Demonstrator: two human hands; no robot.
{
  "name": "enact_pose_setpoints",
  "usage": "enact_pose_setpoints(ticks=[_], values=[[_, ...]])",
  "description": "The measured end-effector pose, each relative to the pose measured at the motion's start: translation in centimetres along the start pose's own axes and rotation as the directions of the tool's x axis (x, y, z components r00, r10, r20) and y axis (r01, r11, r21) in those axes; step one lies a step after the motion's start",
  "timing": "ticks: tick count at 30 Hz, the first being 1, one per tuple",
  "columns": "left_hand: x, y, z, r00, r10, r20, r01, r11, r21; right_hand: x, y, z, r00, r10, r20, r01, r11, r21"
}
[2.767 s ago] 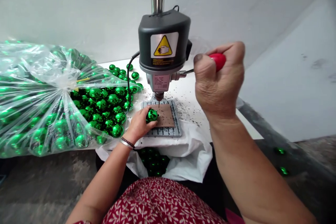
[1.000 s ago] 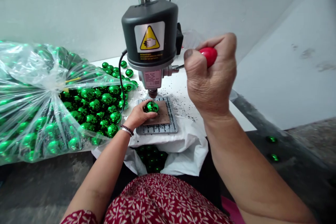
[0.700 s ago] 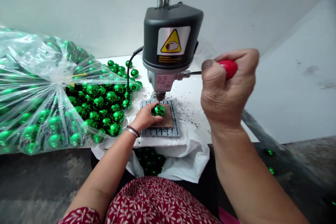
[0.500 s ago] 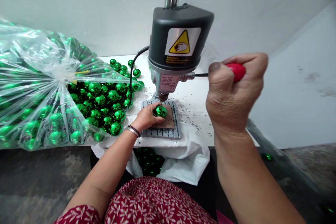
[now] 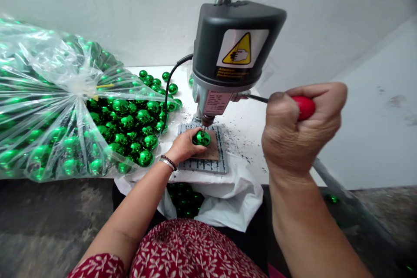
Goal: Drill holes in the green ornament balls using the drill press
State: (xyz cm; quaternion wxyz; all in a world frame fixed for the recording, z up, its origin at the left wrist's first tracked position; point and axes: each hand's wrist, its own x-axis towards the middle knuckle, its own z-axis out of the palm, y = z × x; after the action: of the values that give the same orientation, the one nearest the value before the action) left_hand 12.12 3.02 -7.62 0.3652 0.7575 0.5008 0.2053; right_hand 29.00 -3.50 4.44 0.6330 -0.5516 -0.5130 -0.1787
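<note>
My left hand (image 5: 186,145) pinches a shiny green ball (image 5: 202,138) between thumb and fingers. The ball rests on a brown board (image 5: 213,151) lying on the grey slotted base plate (image 5: 221,164) of a small drill press (image 5: 239,47). Directly over the ball is the chuck (image 5: 207,120), its thin bit at the top of the ball; whether it has gone in I cannot tell. My right hand (image 5: 299,132) is wrapped round the red knob (image 5: 305,107) on the press's feed lever (image 5: 257,98).
A large clear plastic bag (image 5: 78,82) full of green balls lies on the left, with loose balls (image 5: 173,88) beside it. Dark shavings dot the white table (image 5: 250,143). A white sack (image 5: 241,200) holding green balls hangs at the front edge. A black cable (image 5: 167,100) runs behind.
My right hand has lowered a little with the red knob, tilting the lever further down. The whole view has shifted slightly. My left hand still holds the ball under the chuck.
</note>
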Motion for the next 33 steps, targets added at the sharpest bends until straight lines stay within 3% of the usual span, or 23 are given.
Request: enact_pose_setpoints(ticks=[14,23,25,28,33], values=[[-0.1,-0.3,0.0,1.0,0.027,0.0,-0.027,0.999,-0.024,-2.7,0.7,0.5,0.994,0.063,-0.085,-0.055,0.995,0.085],[0.1,-0.5,0.2,1.0,0.013,0.007,-0.013,0.999,-0.037,-5.5,2.0,0.4,0.992,0.116,-0.046,-0.11,0.987,0.116],[0.1,-0.3,0.2,1.0,0.006,0.005,-0.006,0.999,-0.042,-4.8,1.8,0.4,0.992,0.113,-0.052,-0.107,0.987,0.118],[-0.1,0.0,0.1,1.0,0.005,0.001,-0.005,0.999,-0.04,-1.1,0.6,0.9,0.993,0.087,-0.075,-0.079,0.992,0.103],[-1.3,-0.2,0.0,0.995,0.096,-0.031,-0.099,0.988,-0.122,5.5,-1.3,1.8,0.972,0.207,0.113,-0.207,0.978,-0.006]])
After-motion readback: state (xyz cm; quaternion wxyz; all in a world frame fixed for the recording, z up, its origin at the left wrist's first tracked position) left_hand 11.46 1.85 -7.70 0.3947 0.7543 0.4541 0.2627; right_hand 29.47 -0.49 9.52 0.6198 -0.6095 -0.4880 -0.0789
